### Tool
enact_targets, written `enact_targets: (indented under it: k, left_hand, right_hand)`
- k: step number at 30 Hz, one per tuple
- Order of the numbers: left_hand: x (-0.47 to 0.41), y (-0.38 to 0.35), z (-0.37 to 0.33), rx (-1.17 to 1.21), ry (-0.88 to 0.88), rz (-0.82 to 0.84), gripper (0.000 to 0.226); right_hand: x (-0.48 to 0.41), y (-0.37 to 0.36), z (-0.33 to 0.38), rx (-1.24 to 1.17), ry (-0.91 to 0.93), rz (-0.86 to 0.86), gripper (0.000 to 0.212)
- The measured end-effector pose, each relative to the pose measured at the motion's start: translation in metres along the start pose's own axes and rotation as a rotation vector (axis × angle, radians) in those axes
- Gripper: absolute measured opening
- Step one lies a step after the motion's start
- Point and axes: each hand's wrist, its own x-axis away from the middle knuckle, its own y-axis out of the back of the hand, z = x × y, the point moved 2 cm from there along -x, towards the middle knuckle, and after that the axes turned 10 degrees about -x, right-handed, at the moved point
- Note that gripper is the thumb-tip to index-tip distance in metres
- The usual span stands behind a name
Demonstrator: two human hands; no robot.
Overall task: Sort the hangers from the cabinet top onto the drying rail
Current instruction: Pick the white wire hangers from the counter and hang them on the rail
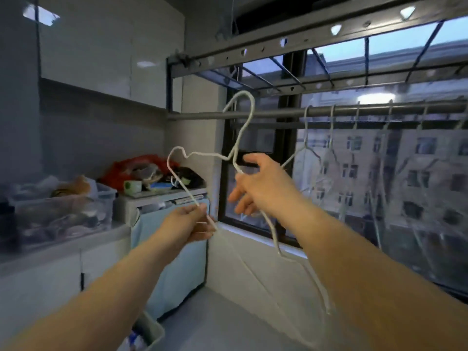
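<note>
I hold one white wire hanger (pixel 247 122) up between both hands. My left hand (pixel 191 225) pinches its lower bar at the left end. My right hand (pixel 258 186) grips the wire near the neck, fingers partly spread. The hanger's hook rises in front of the grey drying rail (pixel 202 115), just below and beside it. Several white hangers (pixel 307 145) hang on the rail further right, in front of the window. The cabinet top (pixel 162 192) lies behind my left hand, cluttered with bags and cups.
A clear plastic bin (pixel 63 211) full of items sits on the counter at left. A perforated overhead rack (pixel 304 39) runs above the rail. A light-blue covered appliance (pixel 174 249) stands below the cabinet top. A small bin (pixel 149 333) is on the floor.
</note>
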Motion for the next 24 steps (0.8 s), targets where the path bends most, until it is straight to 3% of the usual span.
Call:
enact_targets:
  k: [4,8,18,21,24]
  left_hand:
    - [-0.057,0.044,-0.009,-0.243,-0.052,-0.015,0.023]
    - [-0.118,0.069,-0.038,-0.506,-0.322,-0.168,0.03]
    - [-0.23,0.012,-0.122,-0.889,-0.922,-0.206,0.035]
    - [-0.259,-0.003,-0.133,-0.996,-1.019,-0.282,0.042]
    - [-0.286,-0.009,-0.134,-1.102,-1.008,-0.293,0.047]
  right_hand:
    - [-0.039,0.007,0.009,0.13,-0.028,-0.177,0.047]
    - [-0.058,0.013,0.011,0.108,-0.077,-0.289,0.049]
    - [-0.104,0.025,0.0,0.283,-0.189,-0.418,0.051]
    - [-0.109,0.035,0.007,0.344,-0.154,-0.452,0.049]
    - [-0.114,0.039,0.017,0.423,-0.11,-0.488,0.045]
